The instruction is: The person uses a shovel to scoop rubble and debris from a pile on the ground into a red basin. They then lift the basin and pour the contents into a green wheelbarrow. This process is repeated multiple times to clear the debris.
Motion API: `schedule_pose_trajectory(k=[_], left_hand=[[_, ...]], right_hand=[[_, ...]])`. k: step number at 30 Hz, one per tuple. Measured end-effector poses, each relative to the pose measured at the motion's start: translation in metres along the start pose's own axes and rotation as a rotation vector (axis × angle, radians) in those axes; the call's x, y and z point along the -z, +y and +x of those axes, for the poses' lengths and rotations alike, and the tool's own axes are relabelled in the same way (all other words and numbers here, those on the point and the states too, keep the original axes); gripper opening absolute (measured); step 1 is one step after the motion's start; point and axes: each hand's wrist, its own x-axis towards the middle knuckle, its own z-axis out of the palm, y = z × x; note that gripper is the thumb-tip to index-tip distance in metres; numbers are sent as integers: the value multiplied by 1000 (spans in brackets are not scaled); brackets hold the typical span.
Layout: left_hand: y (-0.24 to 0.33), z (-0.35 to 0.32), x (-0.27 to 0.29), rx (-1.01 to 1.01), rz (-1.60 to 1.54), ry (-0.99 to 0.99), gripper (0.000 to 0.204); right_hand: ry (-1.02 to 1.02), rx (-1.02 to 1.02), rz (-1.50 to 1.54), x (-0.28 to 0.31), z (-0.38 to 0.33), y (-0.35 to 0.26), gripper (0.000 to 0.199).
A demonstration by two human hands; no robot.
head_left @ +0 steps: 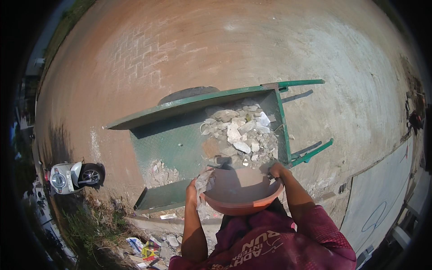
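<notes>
In front of my body I hold a wide orange-brown basin, its inside coated in pale dust and showing no rubble. My left hand is closed at its left rim, where a crumpled greyish sheet hangs, perhaps plastic or cloth. My right hand grips the right rim. Just beyond the basin is a green metal cart with an open front end. Broken white and grey rubble is heaped in its right part, and a smaller pile of fragments lies near its left end.
Two green cart handles stick out to the right, and a dark wheel shows on the far side. A parked scooter stands at left. Weeds, debris and a colourful bag lie lower left; a pale wall rises at right.
</notes>
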Motion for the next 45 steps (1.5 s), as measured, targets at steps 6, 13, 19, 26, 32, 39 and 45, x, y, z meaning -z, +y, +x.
schedule_pose_trajectory(k=[6, 13, 19, 26, 32, 39, 45], left_hand=[[-29, -46, 32, -276, -417, -54, 53], [-70, -120, 5, -666, -225, 151, 59], [-137, -207, 33, -849, -56, 154, 75], [-217, -291, 33, -1246, -276, 458, 91], [-287, -326, 40, -1023, -611, 394, 89], [-392, -301, 76, -714, -784, 577, 67], [-601, -308, 96, -566, -1429, 764, 61]], right_hand=[[54, 298, -82, 70, -23, -38, 28], [245, 146, 661, 90, -44, 33, 35], [328, -73, 938, 174, -114, -117, 33], [508, 79, 851, 195, -161, -196, 41], [548, 242, 770, 173, -182, -270, 42], [234, 505, 679, 132, -184, -387, 44], [205, 629, 31, 56, -163, -437, 55]])
